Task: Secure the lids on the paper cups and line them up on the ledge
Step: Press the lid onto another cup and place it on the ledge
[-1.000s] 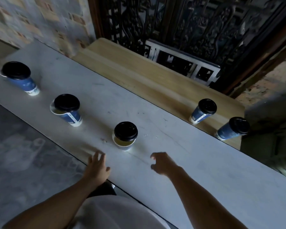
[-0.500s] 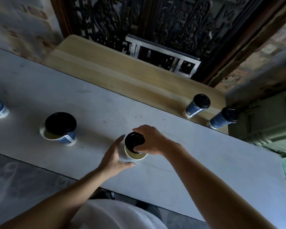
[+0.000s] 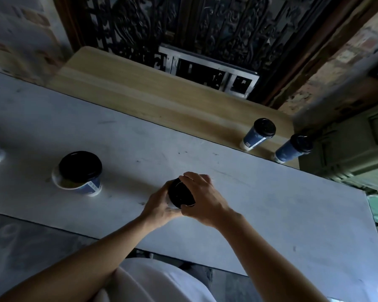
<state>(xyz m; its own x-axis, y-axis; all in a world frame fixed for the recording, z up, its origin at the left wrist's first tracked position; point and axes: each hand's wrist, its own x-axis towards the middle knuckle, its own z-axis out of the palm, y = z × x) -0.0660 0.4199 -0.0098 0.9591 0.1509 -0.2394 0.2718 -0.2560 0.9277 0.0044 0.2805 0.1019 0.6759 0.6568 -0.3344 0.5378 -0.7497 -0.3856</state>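
Pale tabletop (image 3: 271, 210) fills the view; wooden ledge (image 3: 153, 92) runs along its far side, two lidded cups (image 3: 258, 134) standing there at 2 o'clock. A cup with an unseated lid (image 3: 79, 173) waits at 9 o'clock. Working cup (image 3: 180, 194) sits at centre. Risk: uneven pressing could tip it or buckle the rim. Left hand (image 3: 159, 205) wraps its side; right hand (image 3: 202, 196) closes over its lid, wrist raised.
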